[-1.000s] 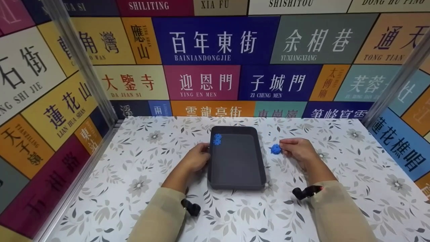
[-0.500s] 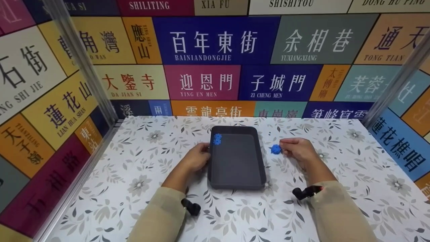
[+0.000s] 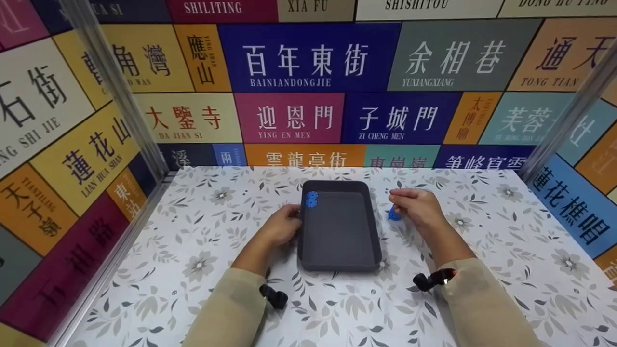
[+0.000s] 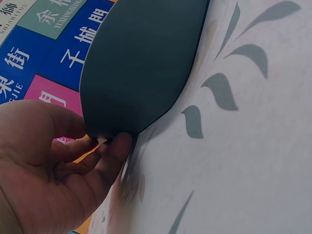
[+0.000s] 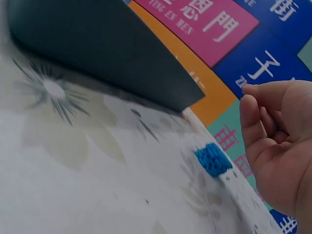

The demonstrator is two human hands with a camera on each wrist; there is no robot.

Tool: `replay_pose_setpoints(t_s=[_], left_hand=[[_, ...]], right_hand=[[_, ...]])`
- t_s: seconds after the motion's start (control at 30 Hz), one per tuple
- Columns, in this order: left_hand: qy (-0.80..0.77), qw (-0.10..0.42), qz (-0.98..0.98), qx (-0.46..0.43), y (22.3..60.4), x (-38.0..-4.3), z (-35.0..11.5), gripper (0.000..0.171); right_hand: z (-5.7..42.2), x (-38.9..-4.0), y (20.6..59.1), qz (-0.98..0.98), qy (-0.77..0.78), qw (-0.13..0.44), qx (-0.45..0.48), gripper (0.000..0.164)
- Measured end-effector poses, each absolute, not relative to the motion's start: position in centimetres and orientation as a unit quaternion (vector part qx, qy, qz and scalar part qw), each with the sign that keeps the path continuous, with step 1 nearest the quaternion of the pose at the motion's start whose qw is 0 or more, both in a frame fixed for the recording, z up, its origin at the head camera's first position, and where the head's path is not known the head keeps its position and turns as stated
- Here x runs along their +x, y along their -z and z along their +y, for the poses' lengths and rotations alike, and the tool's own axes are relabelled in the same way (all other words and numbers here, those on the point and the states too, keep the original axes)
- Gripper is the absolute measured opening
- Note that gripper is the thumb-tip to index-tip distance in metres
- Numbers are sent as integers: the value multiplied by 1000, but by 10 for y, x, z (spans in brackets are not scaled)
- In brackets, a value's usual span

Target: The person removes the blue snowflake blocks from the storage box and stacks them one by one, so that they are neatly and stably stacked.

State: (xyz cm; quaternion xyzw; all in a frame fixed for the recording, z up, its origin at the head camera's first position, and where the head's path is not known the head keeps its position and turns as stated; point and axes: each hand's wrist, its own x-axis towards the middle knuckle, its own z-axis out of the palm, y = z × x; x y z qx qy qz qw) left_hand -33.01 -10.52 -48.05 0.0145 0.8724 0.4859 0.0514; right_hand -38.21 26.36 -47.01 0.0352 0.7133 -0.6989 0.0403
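Observation:
My left hand point(image 3: 284, 225) grips the left wall of a dark grey rectangular tray point(image 3: 340, 266). In the left wrist view, thumb and fingers pinch the tray's edge point(image 4: 141, 58). Two small blue flower-shaped pieces point(image 3: 312, 199) lie inside the tray at its far left corner. Right of the tray, a small knobbly blue cluster point(image 3: 394, 214) rests on the tablecloth, partly covered by my right hand point(image 3: 418, 206) in the head view. That hand is raised just above and beside the cluster point(image 5: 213, 160), thumb and index tips together, other fingers curled, nothing visible between them.
A white cloth with grey flowers and leaves point(image 3: 202, 303) covers the table. Colourful panels with street names point(image 3: 308, 58) wall off the back and both sides, with clear upright strips point(image 3: 126, 91) at the corners.
My right hand has lifted and moved slightly left and away from me, from beside the blue cluster to over it. Left hand and tray have stayed in place.

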Motion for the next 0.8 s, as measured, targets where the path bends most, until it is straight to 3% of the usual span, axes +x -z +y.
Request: replay_pose_setpoints(t_s=[0.1,0.23,0.47,0.63,0.8], left_hand=[[-483,48,874,19,481,-330,-106,54],[-488,46,871,30,481,-330,-106,54],[-499,55,865,22,480,-329,-106,54],[-510,62,858,19,479,-329,-105,56],[-508,60,859,13,479,-329,-105,56]], right_hand=[[253,-378,465,707,706,28,26,29],[239,-375,458,693,721,26,16,12],[215,-367,447,679,734,33,-10,29],[196,-358,436,660,749,35,-43,9],[177,-356,424,657,751,47,-39,8]])
